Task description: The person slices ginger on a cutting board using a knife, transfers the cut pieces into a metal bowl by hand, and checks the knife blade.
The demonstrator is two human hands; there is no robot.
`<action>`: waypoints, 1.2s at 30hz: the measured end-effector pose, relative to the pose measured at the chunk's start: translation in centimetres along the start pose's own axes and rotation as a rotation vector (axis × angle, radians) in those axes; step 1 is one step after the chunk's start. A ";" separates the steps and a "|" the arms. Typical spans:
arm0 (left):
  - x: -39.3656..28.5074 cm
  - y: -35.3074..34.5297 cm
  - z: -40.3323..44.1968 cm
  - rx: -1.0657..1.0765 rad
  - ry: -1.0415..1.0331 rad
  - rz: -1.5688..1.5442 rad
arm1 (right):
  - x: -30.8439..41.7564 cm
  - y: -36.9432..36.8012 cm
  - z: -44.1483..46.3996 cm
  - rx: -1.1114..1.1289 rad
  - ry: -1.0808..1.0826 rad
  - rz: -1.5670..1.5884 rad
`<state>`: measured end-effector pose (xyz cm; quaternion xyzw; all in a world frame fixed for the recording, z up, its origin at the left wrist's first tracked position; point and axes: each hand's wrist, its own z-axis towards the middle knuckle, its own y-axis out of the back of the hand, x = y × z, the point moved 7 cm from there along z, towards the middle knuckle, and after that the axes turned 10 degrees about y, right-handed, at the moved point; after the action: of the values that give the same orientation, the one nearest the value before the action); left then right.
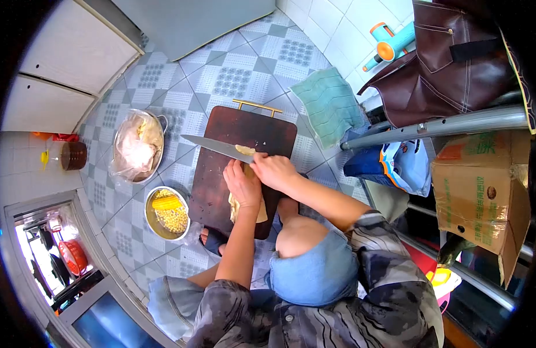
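Observation:
A large knife lies across the dark wooden cutting board, its blade pointing left. My right hand is wrapped round its handle end. Beside the blade, my left hand presses with bent fingers on a long pale food piece, which runs down the board partly hidden under my hand and forearm. A small pale yellowish piece sits just beyond the blade. Dark crumbs dot the board.
Left of the board, a metal bowl holds corn kernels and a cob. Behind it, a metal basin contains plastic-wrapped pale food. A green cloth lies on the tiled floor, near a metal rack with a cardboard box.

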<state>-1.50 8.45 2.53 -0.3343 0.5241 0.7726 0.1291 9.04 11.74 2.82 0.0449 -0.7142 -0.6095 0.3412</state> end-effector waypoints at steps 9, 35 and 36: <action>-0.6 0.4 0.0 -0.010 0.019 -0.012 | -2.4 1.5 -6.0 0.084 -0.052 -0.049; 1.1 0.7 2.0 0.123 0.121 -0.063 | -2.8 0.8 1.0 0.041 0.157 0.161; 2.3 0.6 2.5 0.136 0.231 -0.148 | -3.0 1.0 0.9 0.038 0.138 0.169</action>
<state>-4.50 10.13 2.07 -0.4490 0.5605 0.6801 0.1472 11.18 14.22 2.41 0.0327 -0.7015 -0.5604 0.4390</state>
